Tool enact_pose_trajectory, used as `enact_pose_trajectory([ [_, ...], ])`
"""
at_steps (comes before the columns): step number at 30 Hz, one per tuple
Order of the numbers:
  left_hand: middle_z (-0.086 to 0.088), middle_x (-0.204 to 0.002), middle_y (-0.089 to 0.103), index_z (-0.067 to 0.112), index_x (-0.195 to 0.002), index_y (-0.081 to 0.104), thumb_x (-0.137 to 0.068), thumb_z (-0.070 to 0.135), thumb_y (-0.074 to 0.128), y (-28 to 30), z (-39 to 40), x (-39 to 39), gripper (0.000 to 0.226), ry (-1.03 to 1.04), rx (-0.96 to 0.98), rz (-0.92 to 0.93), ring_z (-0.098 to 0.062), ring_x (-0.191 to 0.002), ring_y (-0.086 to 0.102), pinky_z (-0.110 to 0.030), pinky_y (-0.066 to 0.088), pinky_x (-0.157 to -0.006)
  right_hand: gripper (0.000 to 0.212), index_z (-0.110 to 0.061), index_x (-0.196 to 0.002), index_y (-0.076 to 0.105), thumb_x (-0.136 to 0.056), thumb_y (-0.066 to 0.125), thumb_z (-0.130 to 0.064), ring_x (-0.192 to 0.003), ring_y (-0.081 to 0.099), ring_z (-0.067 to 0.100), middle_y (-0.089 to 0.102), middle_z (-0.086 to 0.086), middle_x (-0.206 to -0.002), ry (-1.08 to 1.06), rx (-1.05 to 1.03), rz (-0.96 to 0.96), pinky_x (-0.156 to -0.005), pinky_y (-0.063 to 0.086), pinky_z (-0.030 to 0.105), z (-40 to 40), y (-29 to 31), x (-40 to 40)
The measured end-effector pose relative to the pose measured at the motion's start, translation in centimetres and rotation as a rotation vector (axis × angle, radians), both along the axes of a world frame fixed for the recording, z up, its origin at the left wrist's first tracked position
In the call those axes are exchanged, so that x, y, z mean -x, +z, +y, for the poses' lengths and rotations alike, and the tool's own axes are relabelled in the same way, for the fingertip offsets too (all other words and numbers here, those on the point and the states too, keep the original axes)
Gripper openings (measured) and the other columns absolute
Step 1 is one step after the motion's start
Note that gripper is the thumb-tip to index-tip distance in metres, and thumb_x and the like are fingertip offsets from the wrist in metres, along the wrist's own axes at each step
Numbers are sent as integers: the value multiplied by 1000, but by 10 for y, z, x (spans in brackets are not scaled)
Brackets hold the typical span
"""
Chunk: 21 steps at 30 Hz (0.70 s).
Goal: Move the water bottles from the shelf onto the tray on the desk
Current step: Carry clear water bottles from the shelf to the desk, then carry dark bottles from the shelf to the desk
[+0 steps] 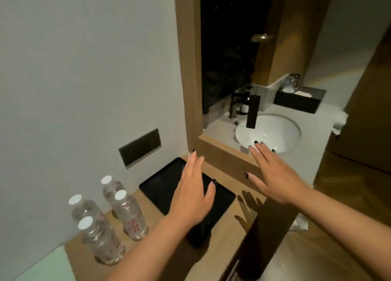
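Head view: Four bottles (110, 219) stood upright in a tight cluster at the left end of the wooden tabletop (160, 257), near the wall. The black tray (156, 185) lay empty just beside them, toward the tabletop's far edge. The left hand (191, 198) hovered over the tray, fingers spread, gripping nothing. The right hand (277, 175) was likewise open and empty, held beyond the tabletop's right edge, toward the sink (281, 132).

Risks, as judged: the bottles stood close together, so a reach for one could tip a neighbour. Clear plastic walls could slip or flex under a loose grip. A bottle set on the tray's raised rim could topple. The front bottle stood near the tabletop's near edge and could fall off if knocked.
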<state>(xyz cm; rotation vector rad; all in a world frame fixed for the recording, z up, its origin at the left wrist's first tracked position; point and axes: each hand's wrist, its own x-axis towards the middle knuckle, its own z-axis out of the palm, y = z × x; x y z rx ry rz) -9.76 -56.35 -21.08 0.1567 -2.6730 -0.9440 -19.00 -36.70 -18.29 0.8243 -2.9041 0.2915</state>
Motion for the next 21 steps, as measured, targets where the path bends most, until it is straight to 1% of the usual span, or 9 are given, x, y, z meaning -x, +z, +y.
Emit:
enact_pose_trajectory([
  [4, 8, -161, 0, 25, -151, 6, -95, 41, 47, 7, 56, 26, 71, -116, 64, -57, -7, -146, -4, -31, 9, -119, 75, -23, -151, -1, -94, 37, -53, -147, -4, 18, -2, 1, -160, -56, -68, 15, -118, 4, 35, 71, 11, 17],
  [8, 1, -161, 8, 21, -151, 6, -95, 36, 48, 25, 135, 52, 72, -215, 110, -37, -12, -147, -3, -32, 2, -119, 77, -22, -151, 0, -92, 37, -55, -147, 2, 19, 5, 1, -160, -112, -110, 0, -118, 8, 36, 160, 20, 23],
  [11, 0, -161, 10, 21, -151, 10, -94, 37, 50, 36, 193, 72, 71, -257, 139, -19, -16, -148, -2, -34, 3, -117, 76, -20, -151, 4, -93, 39, -53, -147, 5, 20, 9, 1, -160, -136, -125, -23, -118, 11, 37, 219, 32, 22],
  [14, -4, -160, 11, 17, -151, 13, -95, 39, 48, 42, 247, 96, 69, -284, 190, -10, -18, -148, 0, -35, 6, -118, 72, -21, -151, 7, -94, 40, -49, -147, 5, 17, 10, 0, -159, -104, -164, -20, -118, 10, 34, 274, 39, 21],
  [17, -8, -160, 14, 12, -151, 12, -96, 37, 47, 44, 293, 115, 70, -318, 164, -57, -21, -148, 1, -35, 8, -118, 70, -22, -151, 7, -95, 40, -47, -147, 5, 15, 11, -2, -159, -100, -170, -29, -118, 10, 34, 319, 44, 21],
  [21, -9, -159, 16, 10, -150, 13, -96, 34, 47, 44, 337, 136, 68, -373, 168, -91, -22, -148, 1, -35, 9, -118, 68, -21, -151, 9, -95, 41, -45, -147, 8, 16, 13, -1, -159, -163, -141, -37, -118, 14, 35, 364, 46, 30],
])
